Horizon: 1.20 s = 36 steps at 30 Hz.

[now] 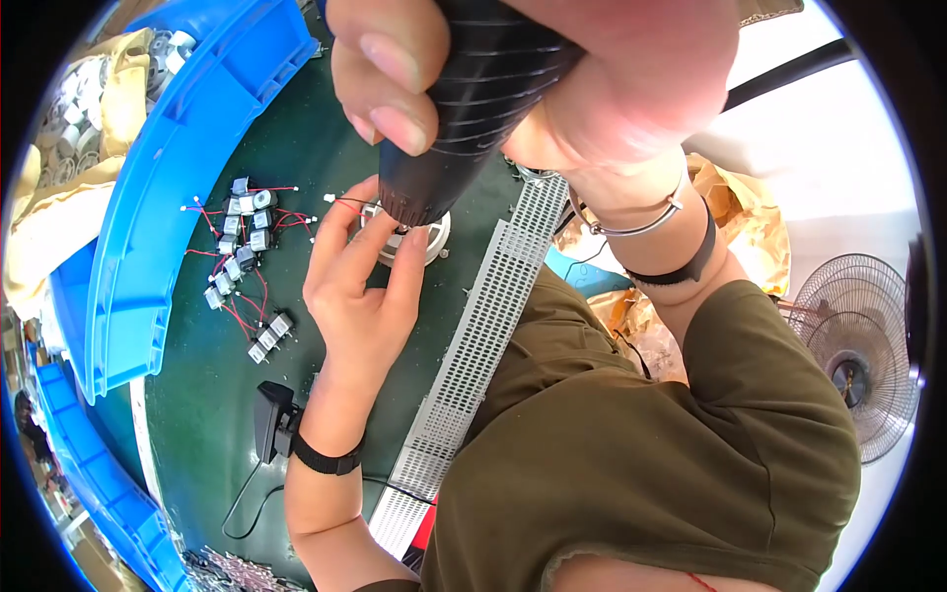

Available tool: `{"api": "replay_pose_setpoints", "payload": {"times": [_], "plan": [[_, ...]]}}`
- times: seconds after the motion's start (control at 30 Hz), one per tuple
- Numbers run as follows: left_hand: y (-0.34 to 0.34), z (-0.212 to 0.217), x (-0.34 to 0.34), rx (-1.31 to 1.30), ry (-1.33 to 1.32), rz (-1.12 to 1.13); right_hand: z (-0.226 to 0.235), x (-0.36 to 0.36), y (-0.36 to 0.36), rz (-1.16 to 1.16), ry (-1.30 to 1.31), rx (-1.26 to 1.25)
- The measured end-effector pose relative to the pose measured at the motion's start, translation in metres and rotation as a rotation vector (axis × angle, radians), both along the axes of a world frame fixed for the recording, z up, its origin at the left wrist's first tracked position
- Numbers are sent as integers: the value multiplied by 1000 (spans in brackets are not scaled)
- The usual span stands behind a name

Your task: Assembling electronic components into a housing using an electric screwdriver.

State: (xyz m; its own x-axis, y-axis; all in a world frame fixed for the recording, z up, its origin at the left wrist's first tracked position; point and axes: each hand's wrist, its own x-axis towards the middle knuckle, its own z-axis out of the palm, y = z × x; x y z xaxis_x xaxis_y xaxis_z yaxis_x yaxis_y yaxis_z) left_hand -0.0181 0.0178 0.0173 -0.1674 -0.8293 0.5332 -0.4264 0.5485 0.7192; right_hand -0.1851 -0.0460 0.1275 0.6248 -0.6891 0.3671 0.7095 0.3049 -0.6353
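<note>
My right hand (582, 69) grips a black ribbed power tool (464, 109), held upright with its tip pointing down onto a small round white part (434, 245) on the dark green table (197, 395). My left hand (360, 286) pinches that part and a thin red wire (345, 202) right under the tool's tip. Several small grey motors with red wires (247, 257) lie in a loose heap left of my left hand. The tool's tip hides the middle of the round part.
A big blue plastic crate (168, 187) lies left of the motors, with more grey parts (79, 99) behind it. A white perforated strip (483, 335) runs along the table edge. A black device with a cable (271, 419) sits by my left wrist. A floor fan (858, 345) stands at the right.
</note>
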Motion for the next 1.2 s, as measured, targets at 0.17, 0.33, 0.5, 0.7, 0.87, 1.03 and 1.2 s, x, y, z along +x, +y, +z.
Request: {"api": "replay_pose_setpoints", "payload": {"times": [0.17,0.33,0.5,0.7,0.87,1.03,1.2], "plan": [[2,-4,0,58,42,4,-1,0,1,-29,4,-42],[0,-6,0,51,72,9,-4,3,0,-55,6,-80],[0,-5,0,69,86,1,-4,4,0,-83,10,-125],[0,-3,-1,68,48,7,-5,5,0,-120,14,-181],[1,-3,0,103,59,22,-6,8,-2,-147,16,-227],[1,-1,-2,90,41,25,-5,4,-5,-182,22,-275],[1,0,-1,68,21,34,-4,6,-3,-210,22,-320]]}}
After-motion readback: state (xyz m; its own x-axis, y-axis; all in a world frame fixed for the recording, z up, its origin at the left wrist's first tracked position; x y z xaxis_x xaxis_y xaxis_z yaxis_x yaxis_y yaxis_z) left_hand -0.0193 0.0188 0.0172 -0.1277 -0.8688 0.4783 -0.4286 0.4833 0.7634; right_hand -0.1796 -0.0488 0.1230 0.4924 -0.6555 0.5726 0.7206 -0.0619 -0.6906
